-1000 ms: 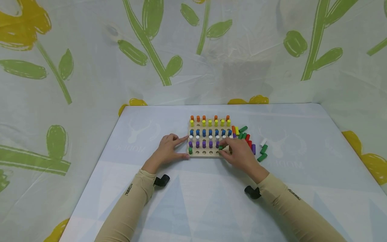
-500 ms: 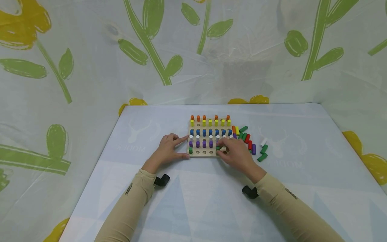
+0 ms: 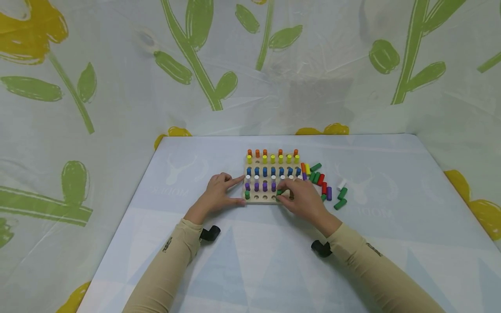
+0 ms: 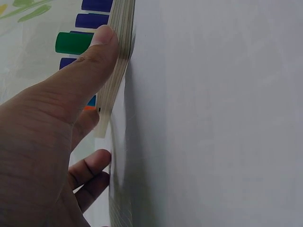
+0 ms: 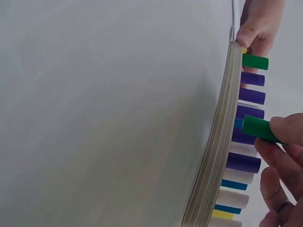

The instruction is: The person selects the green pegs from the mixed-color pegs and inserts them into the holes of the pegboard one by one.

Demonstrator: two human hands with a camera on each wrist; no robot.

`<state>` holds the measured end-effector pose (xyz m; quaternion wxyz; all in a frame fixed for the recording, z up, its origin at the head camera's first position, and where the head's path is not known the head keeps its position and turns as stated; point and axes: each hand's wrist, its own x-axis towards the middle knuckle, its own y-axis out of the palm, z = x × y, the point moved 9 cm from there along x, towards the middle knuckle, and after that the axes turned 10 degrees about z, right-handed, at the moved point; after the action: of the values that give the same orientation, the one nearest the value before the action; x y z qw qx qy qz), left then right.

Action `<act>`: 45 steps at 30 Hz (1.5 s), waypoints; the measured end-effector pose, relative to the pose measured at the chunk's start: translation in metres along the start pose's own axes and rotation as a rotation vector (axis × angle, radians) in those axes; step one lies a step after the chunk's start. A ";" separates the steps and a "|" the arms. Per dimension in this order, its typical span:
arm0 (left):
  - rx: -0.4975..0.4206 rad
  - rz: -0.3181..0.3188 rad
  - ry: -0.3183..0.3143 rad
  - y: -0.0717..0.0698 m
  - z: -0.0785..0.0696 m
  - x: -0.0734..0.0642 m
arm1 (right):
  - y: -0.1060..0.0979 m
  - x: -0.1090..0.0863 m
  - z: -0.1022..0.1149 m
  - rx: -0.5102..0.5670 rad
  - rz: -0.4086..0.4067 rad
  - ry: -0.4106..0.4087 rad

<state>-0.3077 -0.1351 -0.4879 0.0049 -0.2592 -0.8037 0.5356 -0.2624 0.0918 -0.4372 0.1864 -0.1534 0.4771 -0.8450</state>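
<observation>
A wooden pegboard (image 3: pixel 260 202) lies on the table, with rows of orange, yellow, blue, white and purple pegs standing in it. At the left of its front row stands one green peg (image 3: pixel 247 195), and holes show to its right. My left hand (image 3: pixel 217 194) rests at the board's left side with thumb and index finger spread; the thumb (image 4: pixel 97 59) presses on the front edge by the green peg. Between thumb and fingertip, my right hand (image 3: pixel 307 198) pinches another green peg (image 5: pixel 259 128), tilted above the front row. Its lower end appears clear of the board in the right wrist view.
Loose pegs lie right of the board: red (image 3: pixel 324 188), purple (image 3: pixel 329 193), white (image 3: pixel 341 183), several green (image 3: pixel 340 204), plus orange and yellow ones near its edge. The pale table (image 3: pixel 250 252) extends around it. A flower-patterned sheet (image 3: pixel 321 95) hangs behind.
My right hand has shifted slightly left along the front row with the green peg, whose tilt has changed. My left hand stays in place against the board.
</observation>
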 end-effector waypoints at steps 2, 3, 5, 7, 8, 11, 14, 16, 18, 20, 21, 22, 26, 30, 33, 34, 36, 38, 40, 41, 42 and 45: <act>0.007 0.001 -0.001 0.000 0.000 0.000 | 0.001 0.001 0.000 0.001 0.007 0.006; 0.007 0.003 -0.004 0.000 0.000 0.001 | 0.002 0.001 0.000 0.001 0.009 0.009; 0.011 0.005 -0.005 0.001 0.000 0.001 | 0.003 0.002 0.000 -0.004 0.010 0.012; 0.016 0.003 -0.001 0.001 0.000 0.001 | 0.004 0.003 0.001 -0.013 0.008 0.012; 0.015 0.003 0.000 0.001 0.000 0.001 | 0.004 0.003 0.001 -0.015 0.007 0.010; 0.018 -0.002 0.006 0.000 -0.001 0.001 | 0.004 0.003 0.002 -0.020 0.005 0.010; 0.016 -0.004 0.007 0.000 -0.001 0.001 | 0.004 0.004 0.004 -0.023 0.009 0.011; 0.016 -0.004 0.006 0.000 -0.001 0.001 | 0.004 0.004 0.005 -0.023 0.014 0.013; 0.019 -0.005 0.006 0.000 -0.001 0.001 | 0.005 0.005 0.005 -0.026 0.022 0.018; 0.019 -0.003 0.006 0.000 -0.001 0.002 | 0.005 0.005 0.006 -0.025 0.027 0.021; 0.020 -0.003 0.007 0.001 -0.001 0.002 | 0.006 0.005 0.007 -0.025 0.029 0.021; 0.019 -0.002 0.006 0.001 -0.001 0.002 | 0.006 0.006 0.008 -0.026 0.031 0.020; 0.017 -0.002 0.009 0.001 -0.001 0.002 | 0.007 0.007 0.011 -0.029 0.028 0.011; 0.027 0.004 0.017 0.002 0.000 0.003 | 0.010 0.009 0.011 -0.042 0.030 0.003; 0.031 0.006 0.020 0.003 0.000 0.002 | 0.012 0.011 0.012 -0.047 0.031 -0.008; 0.030 0.005 0.018 0.002 0.000 0.002 | 0.012 0.011 0.013 -0.042 0.030 -0.012; 0.025 -0.002 0.015 0.001 0.001 0.002 | 0.012 0.012 0.014 -0.035 0.027 -0.016; 0.022 -0.008 0.011 0.001 0.001 0.002 | 0.013 0.013 0.014 -0.026 0.028 -0.013; 0.021 -0.008 0.008 0.001 0.002 0.002 | 0.014 0.014 0.014 -0.016 0.036 -0.004; 0.022 -0.005 0.006 0.001 0.002 0.002 | 0.015 0.014 0.014 -0.013 0.042 0.002; 0.023 -0.002 0.005 0.002 0.002 0.003 | 0.016 0.014 0.014 -0.011 0.046 0.007; 0.025 0.003 0.002 0.003 0.003 0.004 | 0.018 0.015 0.014 -0.007 0.052 0.014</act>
<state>-0.3104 -0.1350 -0.4924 0.0080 -0.2607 -0.7964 0.5456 -0.2667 0.0657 -0.4443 0.2046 -0.1356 0.4854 -0.8391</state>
